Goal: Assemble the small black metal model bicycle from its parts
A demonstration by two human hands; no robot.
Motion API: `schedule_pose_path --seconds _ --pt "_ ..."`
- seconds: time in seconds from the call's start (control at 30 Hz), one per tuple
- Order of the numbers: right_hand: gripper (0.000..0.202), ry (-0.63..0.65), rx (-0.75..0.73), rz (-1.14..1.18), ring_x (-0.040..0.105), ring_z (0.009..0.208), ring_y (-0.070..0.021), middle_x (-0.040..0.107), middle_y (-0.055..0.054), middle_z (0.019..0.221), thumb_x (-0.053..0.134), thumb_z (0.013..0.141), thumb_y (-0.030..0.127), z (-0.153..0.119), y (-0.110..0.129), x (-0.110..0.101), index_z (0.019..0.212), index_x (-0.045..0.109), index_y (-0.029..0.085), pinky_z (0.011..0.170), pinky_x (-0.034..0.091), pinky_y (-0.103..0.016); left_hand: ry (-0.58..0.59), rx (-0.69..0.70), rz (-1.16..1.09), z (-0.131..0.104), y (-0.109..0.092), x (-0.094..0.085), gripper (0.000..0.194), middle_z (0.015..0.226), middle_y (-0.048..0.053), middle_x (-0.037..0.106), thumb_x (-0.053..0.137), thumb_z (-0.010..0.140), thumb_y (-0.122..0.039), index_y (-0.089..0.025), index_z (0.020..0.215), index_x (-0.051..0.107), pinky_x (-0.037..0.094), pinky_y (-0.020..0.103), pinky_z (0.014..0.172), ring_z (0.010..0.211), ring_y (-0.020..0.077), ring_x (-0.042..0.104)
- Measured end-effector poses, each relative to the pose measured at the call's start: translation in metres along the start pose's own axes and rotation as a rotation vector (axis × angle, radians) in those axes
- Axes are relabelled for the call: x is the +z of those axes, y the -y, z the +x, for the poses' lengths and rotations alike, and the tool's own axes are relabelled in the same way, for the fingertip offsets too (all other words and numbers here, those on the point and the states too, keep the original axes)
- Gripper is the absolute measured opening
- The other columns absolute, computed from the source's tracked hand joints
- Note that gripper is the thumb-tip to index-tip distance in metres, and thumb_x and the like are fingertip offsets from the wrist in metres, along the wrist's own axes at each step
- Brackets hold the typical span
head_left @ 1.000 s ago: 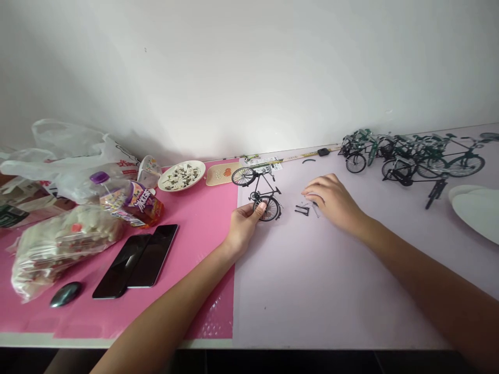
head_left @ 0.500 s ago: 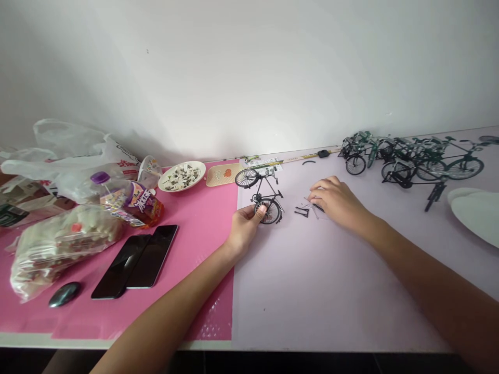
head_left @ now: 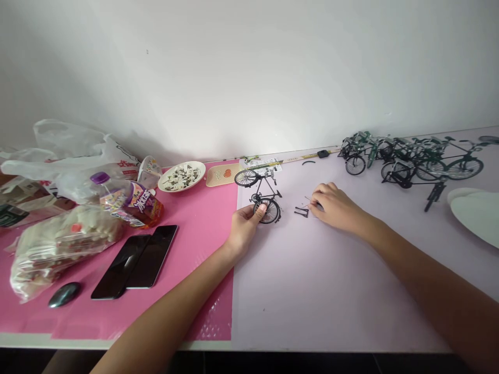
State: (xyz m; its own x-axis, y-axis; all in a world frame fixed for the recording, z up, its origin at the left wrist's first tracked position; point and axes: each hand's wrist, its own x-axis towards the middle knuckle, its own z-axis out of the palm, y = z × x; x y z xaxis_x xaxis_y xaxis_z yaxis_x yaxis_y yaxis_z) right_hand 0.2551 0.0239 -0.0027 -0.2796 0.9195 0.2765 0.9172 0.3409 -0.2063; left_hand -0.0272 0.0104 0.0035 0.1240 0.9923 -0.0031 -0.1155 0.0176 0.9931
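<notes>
My left hand point(head_left: 245, 228) pinches the lower wheel of a black model bicycle point(head_left: 264, 186), which is held tilted with its other wheel up and to the left. On the table to its right, my right hand point(head_left: 333, 205) has its fingers curled down over small parts. Something dark shows under those fingers, but I cannot make out what it is. Beside the fingertips lie a small black U-shaped part point(head_left: 301, 211) and some thin, pale pieces.
Several assembled model bicycles point(head_left: 413, 156) stand at the back right, by a white plate point(head_left: 477, 215). To the left are a plate of small parts point(head_left: 173, 188), a tea bottle point(head_left: 134, 202), two phones point(head_left: 152, 257), a bagged bundle point(head_left: 62, 239) and a dark mouse point(head_left: 64, 295).
My right hand has shifted slightly, its fingers curling in closer over the small parts and covering more of the thin pieces. The left hand and model bicycle have hardly moved.
</notes>
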Motion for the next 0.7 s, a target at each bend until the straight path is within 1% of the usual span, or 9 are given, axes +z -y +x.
schedule_pose_path --seconds 0.13,0.2,0.3,0.33,0.4,0.47,0.53,0.63,0.7 --pt "0.018 -0.147 -0.019 0.174 0.061 0.096 -0.0286 0.069 -0.011 0.095 0.055 0.094 0.031 0.003 0.009 -0.004 0.079 0.059 0.023 0.08 0.049 -0.04 -0.001 0.001 -0.009 0.001 0.001 0.0 0.054 0.077 0.005 0.072 0.086 0.071 -0.064 -0.012 0.08 0.076 0.047 0.027 0.074 0.072 0.0139 0.06" --pt "0.017 -0.215 0.041 0.315 0.062 0.083 -0.0237 0.07 -0.008 0.088 0.058 0.094 0.035 0.004 0.018 -0.007 0.081 0.059 0.024 0.073 0.049 -0.036 -0.003 0.009 -0.008 0.002 0.002 -0.001 0.054 0.078 0.005 0.072 0.086 0.07 -0.064 -0.013 0.08 0.076 0.047 0.028 0.075 0.072 0.0142 0.061" --pt "0.022 -0.26 0.144 0.486 0.058 0.064 -0.017 0.071 -0.004 0.083 0.064 0.094 0.044 0.003 0.031 -0.007 0.085 0.063 0.024 0.063 0.047 -0.032 -0.006 0.026 0.01 0.002 0.004 -0.002 0.052 0.078 0.005 0.073 0.086 0.071 -0.063 -0.013 0.08 0.077 0.047 0.028 0.074 0.073 0.0149 0.06" --pt "0.023 -0.269 0.153 0.536 0.059 0.063 -0.0167 0.072 -0.004 0.083 0.065 0.093 0.046 0.002 0.035 -0.007 0.087 0.065 0.024 0.063 0.047 -0.032 -0.008 0.032 0.023 0.003 0.004 -0.002 0.051 0.077 0.005 0.072 0.085 0.072 -0.063 -0.013 0.079 0.076 0.046 0.029 0.073 0.073 0.0151 0.059" --pt "0.028 -0.282 0.149 0.634 0.064 0.07 -0.0189 0.074 -0.006 0.087 0.066 0.093 0.051 0.001 0.042 -0.003 0.091 0.07 0.024 0.068 0.051 -0.033 -0.02 0.046 0.063 0.002 0.004 -0.002 0.05 0.071 0.003 0.067 0.084 0.074 -0.062 -0.014 0.072 0.073 0.043 0.028 0.069 0.07 0.0145 0.056" --pt "0.031 -0.27 0.145 0.725 0.07 0.082 -0.0226 0.077 -0.008 0.094 0.066 0.092 0.054 0.0 0.048 0.001 0.094 0.073 0.024 0.075 0.055 -0.036 -0.041 0.063 0.108 0.001 0.003 -0.002 0.052 0.062 0.0 0.058 0.084 0.074 -0.063 -0.015 0.063 0.066 0.037 0.027 0.064 0.065 0.0128 0.048" --pt "0.032 -0.222 0.15 0.792 0.071 0.09 -0.0251 0.078 -0.009 0.099 0.067 0.091 0.055 -0.002 0.053 0.005 0.096 0.074 0.024 0.08 0.056 -0.038 -0.063 0.084 0.15 0.0 0.001 -0.001 0.059 0.056 -0.003 0.044 0.083 0.073 -0.064 -0.017 0.054 0.054 0.028 0.027 0.059 0.061 0.0106 0.037" --pt "0.036 -0.125 0.176 0.893 0.072 0.091 -0.0258 0.079 -0.008 0.098 0.074 0.086 0.054 -0.005 0.062 0.01 0.104 0.072 0.024 0.079 0.057 -0.038 -0.071 0.107 0.189 -0.003 -0.001 0.001 0.07 0.057 -0.006 0.025 0.083 0.072 -0.066 -0.019 0.051 0.035 0.018 0.028 0.057 0.06 0.009 0.023" --pt "0.043 -0.08 0.229 0.991 0.073 0.084 -0.025 0.079 -0.007 0.093 0.079 0.081 0.056 -0.008 0.068 0.012 0.108 0.069 0.024 0.073 0.057 -0.038 -0.054 0.105 0.201 -0.005 -0.002 0.003 0.073 0.059 -0.006 0.021 0.084 0.071 -0.065 -0.02 0.052 0.03 0.015 0.029 0.057 0.061 0.0089 0.019"
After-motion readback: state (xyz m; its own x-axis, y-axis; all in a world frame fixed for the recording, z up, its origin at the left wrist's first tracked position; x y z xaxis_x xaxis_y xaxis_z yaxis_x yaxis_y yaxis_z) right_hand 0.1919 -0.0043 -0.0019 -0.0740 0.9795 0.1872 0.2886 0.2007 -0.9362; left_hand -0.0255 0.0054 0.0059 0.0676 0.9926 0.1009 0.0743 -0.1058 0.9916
